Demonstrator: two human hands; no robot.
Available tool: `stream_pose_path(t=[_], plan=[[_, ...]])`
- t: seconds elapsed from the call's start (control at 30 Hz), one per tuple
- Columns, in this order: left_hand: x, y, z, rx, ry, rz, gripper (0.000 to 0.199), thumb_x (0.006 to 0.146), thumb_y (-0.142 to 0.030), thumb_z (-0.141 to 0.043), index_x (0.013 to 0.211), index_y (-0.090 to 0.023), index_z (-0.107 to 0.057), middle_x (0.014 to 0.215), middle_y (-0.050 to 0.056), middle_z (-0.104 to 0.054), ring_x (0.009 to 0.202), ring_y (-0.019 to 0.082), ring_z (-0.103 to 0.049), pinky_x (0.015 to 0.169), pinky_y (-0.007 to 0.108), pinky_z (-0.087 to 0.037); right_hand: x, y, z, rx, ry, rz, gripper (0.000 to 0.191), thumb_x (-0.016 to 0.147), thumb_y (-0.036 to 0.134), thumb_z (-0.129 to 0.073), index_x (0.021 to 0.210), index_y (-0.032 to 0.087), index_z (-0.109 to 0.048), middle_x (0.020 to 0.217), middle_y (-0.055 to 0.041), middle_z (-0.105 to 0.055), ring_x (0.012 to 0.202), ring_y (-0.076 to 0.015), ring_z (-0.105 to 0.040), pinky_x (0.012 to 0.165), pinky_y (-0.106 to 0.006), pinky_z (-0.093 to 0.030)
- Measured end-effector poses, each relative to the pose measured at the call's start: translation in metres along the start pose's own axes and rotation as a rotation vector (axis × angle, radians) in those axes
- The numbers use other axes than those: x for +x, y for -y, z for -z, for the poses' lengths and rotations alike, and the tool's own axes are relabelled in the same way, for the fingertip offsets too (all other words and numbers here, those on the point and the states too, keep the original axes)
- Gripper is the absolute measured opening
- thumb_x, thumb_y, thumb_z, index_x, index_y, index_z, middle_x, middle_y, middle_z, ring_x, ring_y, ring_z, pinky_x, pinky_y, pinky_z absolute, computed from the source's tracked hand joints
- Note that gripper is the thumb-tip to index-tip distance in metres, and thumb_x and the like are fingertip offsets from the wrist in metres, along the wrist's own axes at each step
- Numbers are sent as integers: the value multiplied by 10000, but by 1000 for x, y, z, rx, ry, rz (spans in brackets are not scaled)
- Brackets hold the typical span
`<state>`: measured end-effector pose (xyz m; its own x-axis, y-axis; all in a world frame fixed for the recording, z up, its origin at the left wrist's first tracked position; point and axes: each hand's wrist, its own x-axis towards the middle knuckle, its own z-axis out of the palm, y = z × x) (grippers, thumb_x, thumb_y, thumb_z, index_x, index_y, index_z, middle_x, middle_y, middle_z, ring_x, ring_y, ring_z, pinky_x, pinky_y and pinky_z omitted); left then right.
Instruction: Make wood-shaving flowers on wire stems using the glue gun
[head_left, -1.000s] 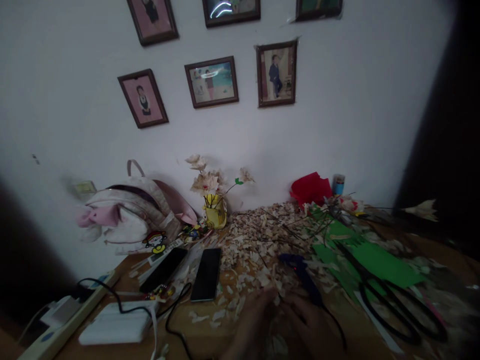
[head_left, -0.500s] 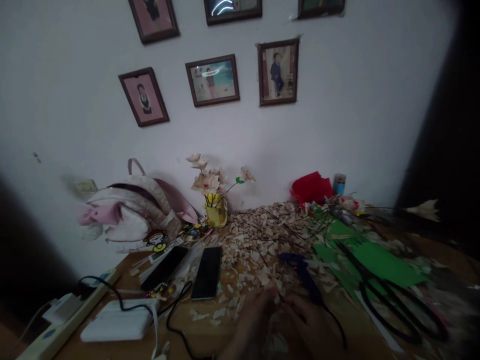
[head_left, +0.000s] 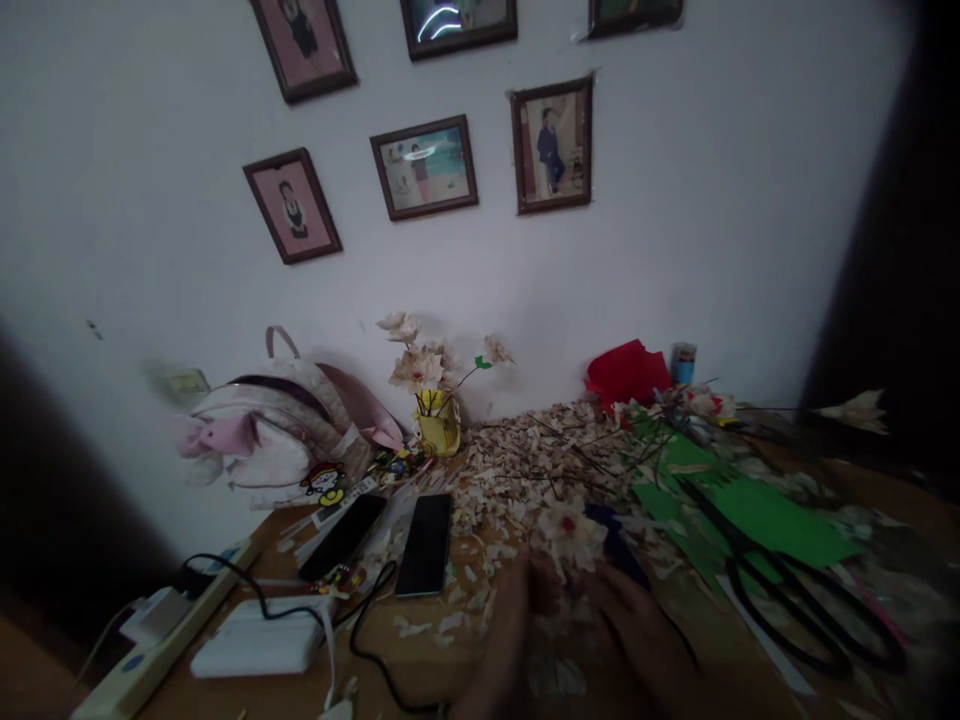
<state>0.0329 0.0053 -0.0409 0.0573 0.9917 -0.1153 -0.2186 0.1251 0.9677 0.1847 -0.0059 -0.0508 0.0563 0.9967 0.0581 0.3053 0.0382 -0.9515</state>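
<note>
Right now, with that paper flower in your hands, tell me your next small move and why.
I'd probably reach my right hand for the dark blue glue gun while my left hand steadies the pale paper flower. The gun lies right behind the flower, and loose paper petals are heaped close by, ready to add.

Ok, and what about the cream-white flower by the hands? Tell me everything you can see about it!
The cream-white flower has many thin, ragged petals, layered around a small red centre. They look like paper or thin shavings, but the picture can't settle which. It faces up, just above the person's left hand and right hand. Its lower part goes down between them, so any stem is hidden, and it's too blurry to tell exactly how it's held. Behind it lie many pale scraps on the table.
</note>
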Motion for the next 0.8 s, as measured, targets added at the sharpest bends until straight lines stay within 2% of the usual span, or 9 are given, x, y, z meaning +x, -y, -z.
stream_pose_path(t=[0.13, 0.23, 0.4, 0.47, 0.57, 0.7, 0.77, 0.8], plan=[[2, 5, 3, 52, -50, -68, 581, 721, -691, -392, 622, -162, -612, 568, 20, -542, 574, 158, -474, 599, 288, -363, 6, -11, -2, 127, 29, -36, 352, 748, 535, -480, 840, 245, -656, 856, -13, -693, 804, -218, -625, 709, -312, -484], [2, 7, 3, 29, -97, -78, 545, 734, -667, -398, 663, -167, -601, 595, -1, -539, 575, 141, -468, 583, 271, -369, 9, -7, -1, 228, 31, -32, 323, 711, 525, -541, 769, 225, -647, 692, -1, -649, 674, -192, -583, 630, -289, -450], [4, 1, 2, 126, -213, -275, 523, 737, -651, -418, 643, -167, -592, 543, -14, -510, 536, 137, -457, 559, 273, -380, 11, 9, 3, 388, 14, -12, 297, 696, 504, -572, 723, 211, -612, 474, 48, -488, 492, -138, -445, 527, -260, -367], [1, -12, 1, 109, -246, -326, 497, 744, -635, -425, 687, -167, -583, 603, 0, -545, 580, 146, -484, 578, 277, -394, 13, 11, 4, 407, 10, -10, 300, 684, 506, -579, 719, 211, -618, 461, 43, -488, 488, -142, -443, 527, -261, -364], [-15, -48, -2, 67, -278, -439, 435, 787, -570, -423, 860, -174, -586, 777, 26, -604, 719, 160, -538, 663, 277, -417, 14, 7, 3, 430, 18, -2, 299, 666, 507, -600, 691, 210, -624, 466, 38, -503, 485, -137, -446, 521, -254, -357], [-47, -101, -1, 3, -301, -721, 246, 779, -410, -545, 877, -188, -589, 807, 15, -617, 781, 150, -557, 718, 256, -422, 8, 0, 1, 456, 57, -26, 315, 675, 522, -593, 666, 208, -590, 460, 55, -510, 423, -100, -412, 441, -222, -312], [-56, -108, 2, 13, -316, -740, 189, 761, -362, -577, 859, -201, -586, 824, 3, -618, 815, 142, -563, 767, 253, -419, 4, 2, 1, 460, 95, -47, 325, 678, 528, -592, 690, 203, -590, 453, 52, -538, 369, -88, -392, 380, -212, -275], [-58, -104, 4, 54, -300, -707, 186, 759, -353, -577, 874, -206, -581, 849, 3, -617, 844, 145, -563, 798, 263, -416, 3, 4, 1, 463, 113, -52, 334, 673, 532, -596, 702, 200, -594, 453, 48, -557, 345, -84, -385, 357, -209, -262]])
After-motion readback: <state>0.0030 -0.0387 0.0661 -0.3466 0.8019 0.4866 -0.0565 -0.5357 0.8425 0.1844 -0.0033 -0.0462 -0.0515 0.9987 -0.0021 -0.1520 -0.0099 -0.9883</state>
